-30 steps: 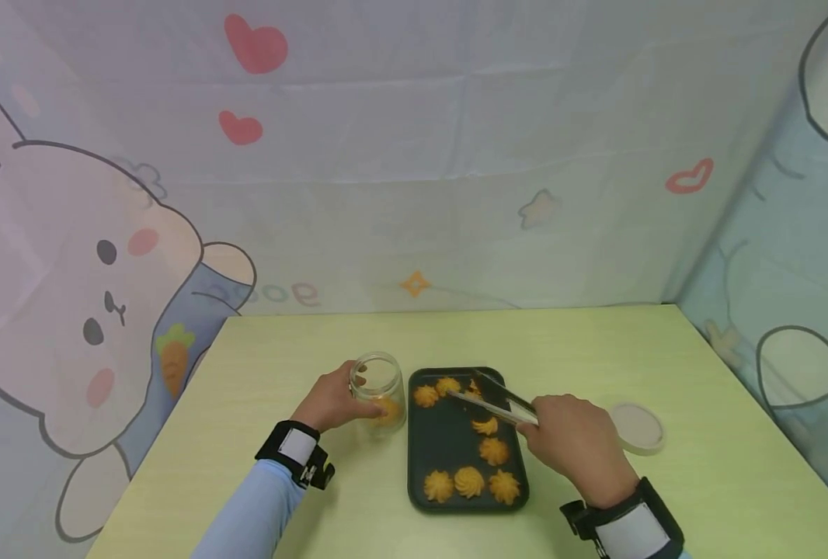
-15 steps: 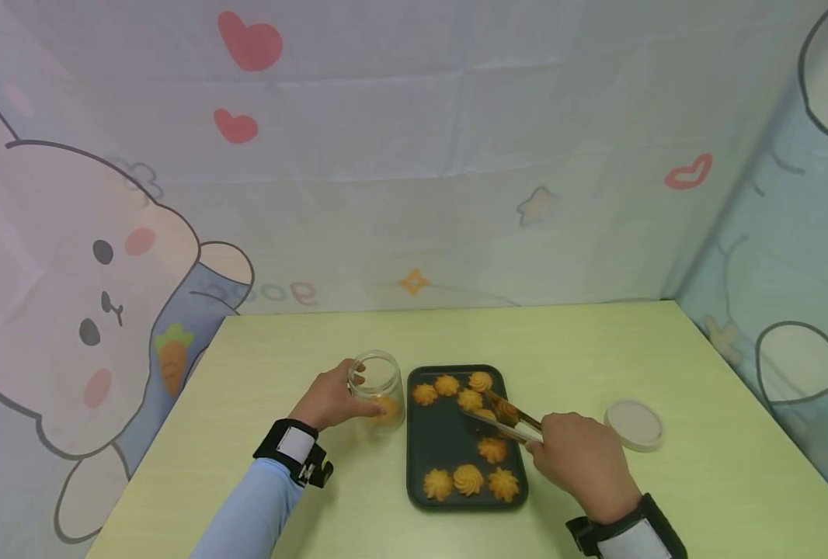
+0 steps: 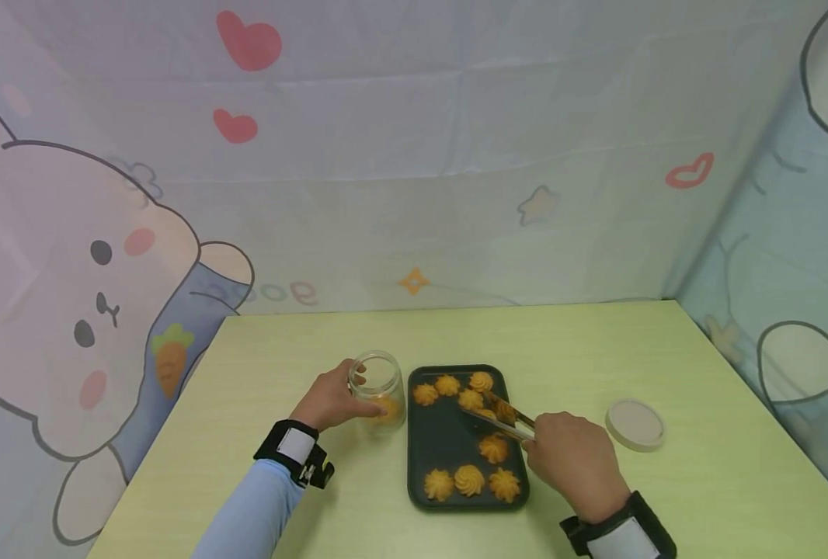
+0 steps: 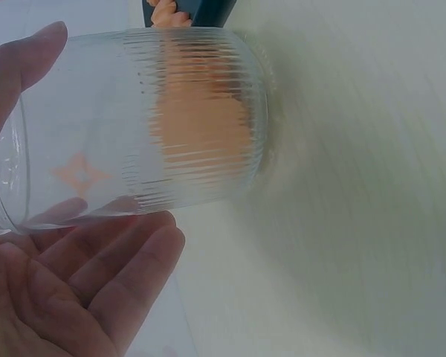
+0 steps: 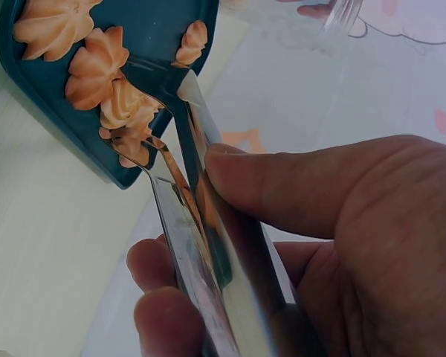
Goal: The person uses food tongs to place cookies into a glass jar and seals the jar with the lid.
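Observation:
My left hand (image 3: pixel 332 402) holds a clear glass jar (image 3: pixel 379 380) upright on the table, thumb on its near side. Through the jar's ribbed wall, orange-yellow piped cookies (image 4: pixel 201 123) show at the bottom. My right hand (image 3: pixel 573 462) grips metal tongs (image 3: pixel 512 431) between thumb and fingers. The tongs' arms are spread, reaching down over the right side of a dark baking tray (image 3: pixel 438 442). Between and under the tips lies a swirl cookie (image 5: pixel 126 108), partly hidden by the tongs. Several more cookies (image 3: pixel 468 480) lie along the tray's back, right and front sides.
A round off-white lid (image 3: pixel 635 425) lies on the pale table (image 3: pixel 302 334), right of the right hand. The jar stands close by the tray's left edge. A printed cloth backdrop (image 3: pixel 414 155) rises behind the table.
My right hand has brought the tongs from the tray's back nearer and to the right, over a right-side cookie. In the last half second they hardly moved. The left hand and jar stay put.

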`<state>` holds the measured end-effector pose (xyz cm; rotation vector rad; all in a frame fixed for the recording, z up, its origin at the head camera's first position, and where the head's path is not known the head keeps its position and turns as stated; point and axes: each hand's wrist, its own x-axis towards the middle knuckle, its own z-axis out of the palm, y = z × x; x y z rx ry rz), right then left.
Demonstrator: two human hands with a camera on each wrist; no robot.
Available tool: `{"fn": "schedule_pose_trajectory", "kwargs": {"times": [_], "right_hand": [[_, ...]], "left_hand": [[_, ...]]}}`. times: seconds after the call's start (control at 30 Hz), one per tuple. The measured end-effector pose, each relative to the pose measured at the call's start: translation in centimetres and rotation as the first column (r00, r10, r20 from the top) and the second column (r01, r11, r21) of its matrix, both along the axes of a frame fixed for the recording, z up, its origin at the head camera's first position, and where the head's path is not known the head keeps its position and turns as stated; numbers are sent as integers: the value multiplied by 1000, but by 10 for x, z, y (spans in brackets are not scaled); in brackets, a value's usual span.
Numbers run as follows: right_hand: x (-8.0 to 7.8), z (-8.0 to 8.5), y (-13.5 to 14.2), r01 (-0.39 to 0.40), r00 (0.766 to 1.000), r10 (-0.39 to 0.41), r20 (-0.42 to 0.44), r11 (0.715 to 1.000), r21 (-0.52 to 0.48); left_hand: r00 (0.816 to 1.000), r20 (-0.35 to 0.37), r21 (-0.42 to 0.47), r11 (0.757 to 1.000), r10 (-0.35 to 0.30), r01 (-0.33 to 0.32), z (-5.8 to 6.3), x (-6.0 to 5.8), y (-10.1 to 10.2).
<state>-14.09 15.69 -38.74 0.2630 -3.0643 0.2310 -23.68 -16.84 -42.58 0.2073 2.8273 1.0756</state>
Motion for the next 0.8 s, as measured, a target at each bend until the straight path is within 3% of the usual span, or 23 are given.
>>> {"fn": "schedule_pose_trajectory", "kwargs": {"times": [0.4, 0.8], "right_hand": [[-1, -7, -5, 1, 998, 0, -67, 1000, 21], [2, -9, -8, -24, 998, 24, -65, 1000, 1]], "left_hand": [[1000, 6, 3, 1000, -2, 2, 0, 1, 0], [1000, 10, 10, 1000, -3, 3, 0, 2, -1]]}}
